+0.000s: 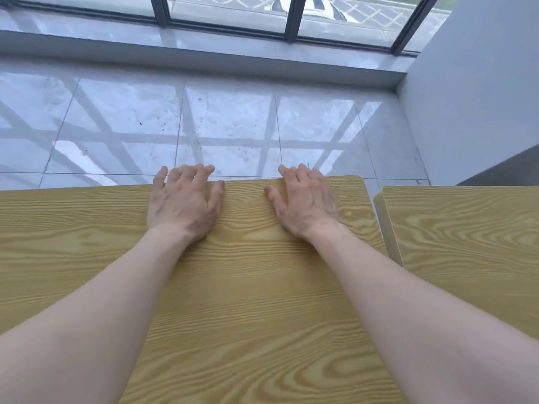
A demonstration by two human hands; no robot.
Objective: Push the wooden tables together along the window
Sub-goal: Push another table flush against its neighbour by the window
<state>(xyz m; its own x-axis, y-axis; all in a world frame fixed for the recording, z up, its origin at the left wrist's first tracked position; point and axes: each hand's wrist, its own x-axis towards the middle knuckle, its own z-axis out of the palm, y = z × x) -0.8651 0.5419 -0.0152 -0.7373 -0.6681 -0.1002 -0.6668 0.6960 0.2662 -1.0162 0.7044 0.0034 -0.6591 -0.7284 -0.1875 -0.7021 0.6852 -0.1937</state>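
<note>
A light wooden table [248, 287] fills the lower middle of the head view, its far edge facing the window [233, 13]. My left hand [183, 199] lies palm down at that far edge, with its fingers hooked over the edge and its thumb flat on the top. My right hand [306, 202] holds the same edge in the same way, about a hand's width to the right. A second wooden table [466, 243] stands to the right. A narrow gap separates it from the first, and its far edge sits slightly nearer to me.
Glossy grey floor tiles [227, 126] stretch from the tables to a low raised sill [204, 59] under the dark-framed window. A grey wall [472, 97] rises at the right, close behind the second table.
</note>
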